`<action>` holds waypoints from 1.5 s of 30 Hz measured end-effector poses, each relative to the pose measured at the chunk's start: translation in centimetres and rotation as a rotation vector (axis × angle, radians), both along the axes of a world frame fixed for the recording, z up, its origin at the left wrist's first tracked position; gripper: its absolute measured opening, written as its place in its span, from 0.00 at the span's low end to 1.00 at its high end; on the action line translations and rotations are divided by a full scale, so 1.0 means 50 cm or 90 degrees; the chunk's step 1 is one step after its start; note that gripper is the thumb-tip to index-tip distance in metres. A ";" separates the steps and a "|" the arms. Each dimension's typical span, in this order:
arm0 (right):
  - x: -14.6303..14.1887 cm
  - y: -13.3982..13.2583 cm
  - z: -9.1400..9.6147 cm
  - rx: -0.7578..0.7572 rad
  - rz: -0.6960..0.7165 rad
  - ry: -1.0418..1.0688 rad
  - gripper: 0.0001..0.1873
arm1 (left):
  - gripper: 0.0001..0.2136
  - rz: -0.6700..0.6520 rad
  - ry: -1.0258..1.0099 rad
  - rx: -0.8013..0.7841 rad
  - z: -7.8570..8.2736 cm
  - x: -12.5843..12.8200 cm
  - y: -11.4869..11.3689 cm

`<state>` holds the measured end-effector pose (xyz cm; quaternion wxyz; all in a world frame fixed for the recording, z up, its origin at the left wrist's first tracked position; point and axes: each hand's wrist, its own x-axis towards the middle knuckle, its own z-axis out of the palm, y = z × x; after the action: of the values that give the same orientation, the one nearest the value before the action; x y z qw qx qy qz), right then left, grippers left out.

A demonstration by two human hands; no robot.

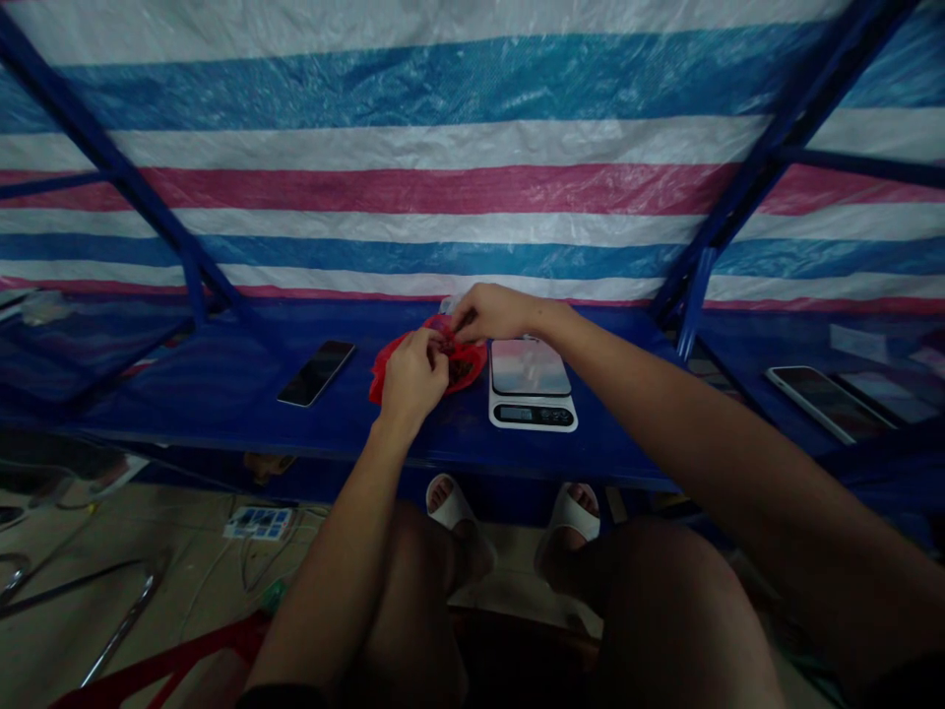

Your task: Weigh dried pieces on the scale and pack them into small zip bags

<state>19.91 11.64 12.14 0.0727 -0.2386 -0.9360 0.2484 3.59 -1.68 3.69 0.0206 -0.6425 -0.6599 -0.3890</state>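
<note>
Head view: left of centre, a phone [316, 373] lies on the blue shelf [184, 414]. The left hand [409, 374], fingers bunched, and the right hand [491, 313], reaching in from the right with fingertips pressed together, meet over dark pieces [461, 370] on red plastic [378, 374]; what they pinch is unclear. Just right sits a scale [530, 366]; another phone [827, 404] lies at far right.

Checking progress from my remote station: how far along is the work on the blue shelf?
Done: nothing clearly looks finished; the digital kitchen scale has nothing on its platform. In hand: the left hand and right hand are both at a red plastic bag, fingers at its contents. Left: dark pieces lie in the bag, not yet on the scale.
</note>
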 end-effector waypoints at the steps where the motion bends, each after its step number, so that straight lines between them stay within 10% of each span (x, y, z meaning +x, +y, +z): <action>1: 0.021 0.000 0.010 -0.018 -0.016 0.008 0.11 | 0.11 -0.009 0.002 -0.005 0.001 0.004 0.000; 12: 0.194 -0.001 0.042 -0.119 -0.080 -0.163 0.11 | 0.11 -0.084 0.034 -0.004 0.013 0.067 0.007; 45: 0.187 0.011 0.035 0.007 -0.070 -0.230 0.08 | 0.10 -0.107 0.022 -0.027 0.012 0.085 0.009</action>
<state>29.28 12.20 13.87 -0.0817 -0.3295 -0.9208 0.1922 7.86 -1.23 4.30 -0.0143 -0.7027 -0.6113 -0.3639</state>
